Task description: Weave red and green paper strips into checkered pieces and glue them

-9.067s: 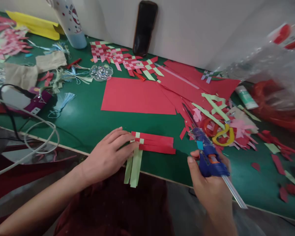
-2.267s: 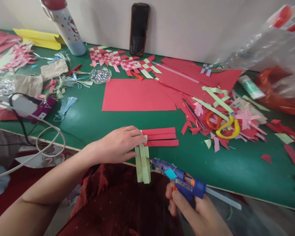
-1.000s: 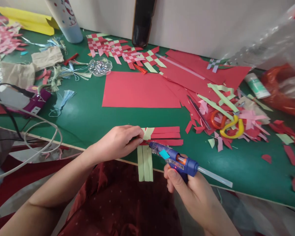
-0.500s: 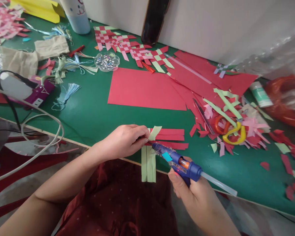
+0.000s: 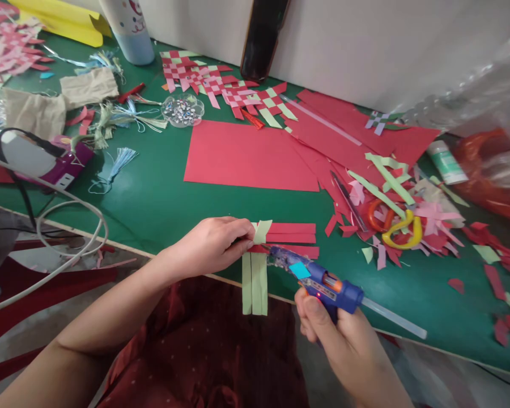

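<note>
At the table's near edge, my left hand (image 5: pixel 219 243) pinches the woven piece of paper strips at its left end; the fingers cover part of it. Red strips (image 5: pixel 292 233) run out to the right from there, and pale green strips (image 5: pixel 255 283) hang down over the edge. A short green end (image 5: pixel 262 231) stands folded up by my fingertips. My right hand (image 5: pixel 334 326) is wrapped around the handle of a blue glue gun (image 5: pixel 318 277) with a lit red light. Its nozzle points left, close to the strips, and a clear glue stick (image 5: pixel 395 318) sticks out of its back.
Beyond the strips lies a red paper sheet (image 5: pixel 250 156). Scissors (image 5: pixel 402 229) rest among paper scraps on the right. Woven paper pieces (image 5: pixel 238 96), a dish of gems (image 5: pixel 182 110) and a blue tassel (image 5: pixel 114 167) lie further back. A white cable (image 5: pixel 74 255) loops at left.
My right hand has drawn the glue gun a little to the right, so its nozzle is further from my left fingers. My left hand keeps its hold on the strips.
</note>
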Motion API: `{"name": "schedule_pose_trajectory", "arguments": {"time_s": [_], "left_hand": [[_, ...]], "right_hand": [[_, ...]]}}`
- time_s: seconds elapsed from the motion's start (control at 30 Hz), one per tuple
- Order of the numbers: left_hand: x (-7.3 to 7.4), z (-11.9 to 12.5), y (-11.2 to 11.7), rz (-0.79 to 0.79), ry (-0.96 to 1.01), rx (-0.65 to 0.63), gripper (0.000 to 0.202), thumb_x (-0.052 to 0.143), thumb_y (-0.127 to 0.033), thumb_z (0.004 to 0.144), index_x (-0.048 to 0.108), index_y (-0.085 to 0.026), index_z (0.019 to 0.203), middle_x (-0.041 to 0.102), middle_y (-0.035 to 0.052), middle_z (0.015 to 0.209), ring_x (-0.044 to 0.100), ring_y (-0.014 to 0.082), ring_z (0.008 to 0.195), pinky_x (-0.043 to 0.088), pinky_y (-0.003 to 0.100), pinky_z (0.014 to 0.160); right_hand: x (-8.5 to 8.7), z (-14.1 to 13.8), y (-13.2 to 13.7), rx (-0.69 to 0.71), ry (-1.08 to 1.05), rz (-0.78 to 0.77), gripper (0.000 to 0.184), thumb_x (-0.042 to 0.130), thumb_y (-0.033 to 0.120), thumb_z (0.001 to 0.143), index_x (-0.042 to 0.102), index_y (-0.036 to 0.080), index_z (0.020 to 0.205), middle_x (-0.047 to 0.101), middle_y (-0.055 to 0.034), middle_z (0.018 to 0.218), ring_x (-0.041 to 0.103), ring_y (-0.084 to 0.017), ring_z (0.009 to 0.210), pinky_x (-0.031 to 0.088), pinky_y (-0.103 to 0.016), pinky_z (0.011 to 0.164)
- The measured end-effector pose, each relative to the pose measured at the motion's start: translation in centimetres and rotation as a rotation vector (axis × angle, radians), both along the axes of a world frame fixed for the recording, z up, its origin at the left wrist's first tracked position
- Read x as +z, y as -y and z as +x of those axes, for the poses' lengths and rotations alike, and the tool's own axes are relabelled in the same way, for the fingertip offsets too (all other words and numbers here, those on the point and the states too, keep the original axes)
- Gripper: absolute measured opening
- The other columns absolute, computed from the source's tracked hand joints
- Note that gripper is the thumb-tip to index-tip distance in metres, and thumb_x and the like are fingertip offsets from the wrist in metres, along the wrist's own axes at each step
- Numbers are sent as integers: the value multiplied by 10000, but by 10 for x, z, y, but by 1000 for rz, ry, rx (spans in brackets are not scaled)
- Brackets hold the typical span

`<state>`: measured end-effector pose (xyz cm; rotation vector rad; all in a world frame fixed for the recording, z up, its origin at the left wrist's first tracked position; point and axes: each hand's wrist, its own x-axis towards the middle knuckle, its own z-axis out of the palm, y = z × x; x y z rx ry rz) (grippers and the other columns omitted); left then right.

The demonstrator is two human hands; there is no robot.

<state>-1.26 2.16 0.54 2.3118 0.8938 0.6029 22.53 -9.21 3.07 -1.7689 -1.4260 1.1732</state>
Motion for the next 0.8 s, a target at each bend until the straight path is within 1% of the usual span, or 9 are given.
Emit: {"name": "schedule_pose_trajectory", "arguments": {"time_s": [0.1,0.2,0.3,0.4,0.5,0.57,0.67,0.73,0.8], "left_hand": [[1,-2,-1,-9,22,-55,147,477,-136,934,619,-172,954,671,29,900,648,150,860,509,262,749],[0,-5,-1,-4,56,-124,249,454,-53,899,636,-186,1007,697,28,995,658,155,1011,532,277,867],[-3,-8,-1,90,69,-172,336,416,2,872,644,-175,1042,710,43,1049,638,176,1121,536,317,954],[-5,-11,-1,230,12,-234,379,397,10,880,630,-119,1150,702,104,1145,602,225,1207,528,386,1012],[-6,-13,-1,331,-61,-311,427,386,8,888,586,-76,1256,665,127,1249,585,250,1236,507,424,1056],[-6,-14,-1,372,-95,-344,427,381,1,898,590,-85,1260,648,114,1285,582,242,1241,488,420,1082],[-6,-14,0,419,-136,-349,375,388,-33,931,617,-88,1223,646,117,1286,571,252,1253,494,423,1077],[-4,-13,2,437,-159,-340,355,389,-55,950,617,-85,1221,650,125,1273,567,263,1256,505,428,1063],[-2,-12,3,438,-184,-329,348,385,-69,962,612,-88,1225,654,129,1258,568,268,1251,509,436,1055]], "right_hand": [[0,7,3,-2,-155,-12,339,477,497,950,565,207,798,535,12,600,523,-122,498,467,-253,482],[4,13,6,-137,-253,49,378,463,513,952,573,207,761,496,21,527,498,-118,469,424,-237,446],[6,16,9,-233,-260,78,406,481,535,935,583,205,723,510,9,510,495,-115,444,395,-233,416],[5,19,13,-275,-260,77,406,506,538,920,595,202,712,540,-3,537,507,-113,441,393,-240,416],[5,22,18,-365,-315,90,374,536,517,910,594,203,716,557,-6,598,494,-103,442,380,-246,410],[5,27,20,-450,-365,140,307,546,503,903,608,220,798,539,10,612,461,-102,430,367,-253,398],[8,37,24,-579,-432,239,265,566,502,881,612,257,973,511,26,648,396,-106,414,346,-278,387],[8,44,26,-658,-455,276,276,579,522,865,612,279,992,482,27,680,356,-107,423,358,-301,406],[8,51,27,-739,-446,304,226,612,487,845,617,304,978,456,23,713,363,-117,465,407,-329,467]]}}
